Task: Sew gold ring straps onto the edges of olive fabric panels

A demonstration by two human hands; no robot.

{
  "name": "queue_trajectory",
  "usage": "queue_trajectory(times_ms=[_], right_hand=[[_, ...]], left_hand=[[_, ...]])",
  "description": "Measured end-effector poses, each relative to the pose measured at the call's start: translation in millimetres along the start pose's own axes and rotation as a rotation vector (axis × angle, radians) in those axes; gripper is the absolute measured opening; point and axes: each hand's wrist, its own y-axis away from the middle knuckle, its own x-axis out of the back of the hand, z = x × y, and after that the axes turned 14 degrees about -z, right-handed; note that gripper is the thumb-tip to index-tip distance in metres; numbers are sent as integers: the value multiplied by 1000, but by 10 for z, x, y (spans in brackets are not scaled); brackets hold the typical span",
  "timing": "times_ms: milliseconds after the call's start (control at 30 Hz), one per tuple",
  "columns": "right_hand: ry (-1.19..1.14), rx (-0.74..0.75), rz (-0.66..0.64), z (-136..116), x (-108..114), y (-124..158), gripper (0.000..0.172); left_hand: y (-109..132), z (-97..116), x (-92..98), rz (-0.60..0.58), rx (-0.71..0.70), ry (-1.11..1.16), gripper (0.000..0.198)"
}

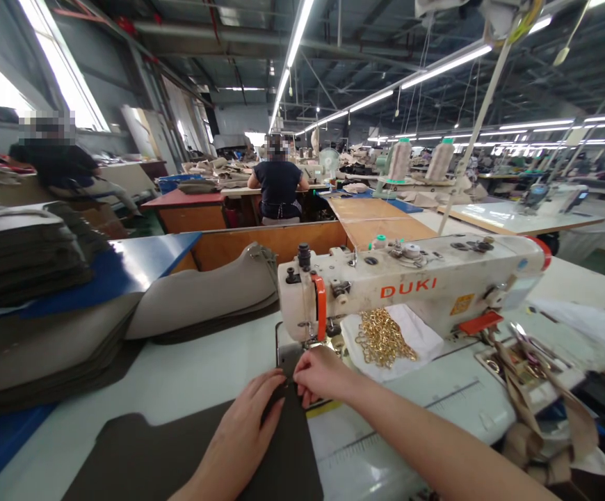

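A dark brown-grey fabric panel point(161, 452) lies on the pale table, its far corner reaching the needle area of a white DUKI sewing machine point(469, 285). My left hand point(245, 431) rests flat on this panel, fingers stretched forward and thumb apart. Just right of its fingertips, my right hand point(320, 372) is closed in a pinch beside the presser foot; whatever its fingers hold is hidden or too small to name. Gold metal rings or clasps point(386, 337) sit in a heap on a white cloth point(428, 337), close beyond my right wrist.
Stacked cut panels point(198, 292) lie left of the machine, with more stacks point(31, 250) on a blue surface. At right are a small tool tray point(495, 362) and beige webbing point(574, 403). A thread stand pole point(474, 139) rises behind. Two people sit farther off.
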Motion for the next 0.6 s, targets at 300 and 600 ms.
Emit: queue_trajectory(times_ms=[300,600], right_hand=[[63,-40,-20,-31,36,-35,25],[331,36,156,48,36,71,17]], left_hand=[[-222,133,23,38,-169,-177,29],[-276,109,-47,107,-243,-230,27]])
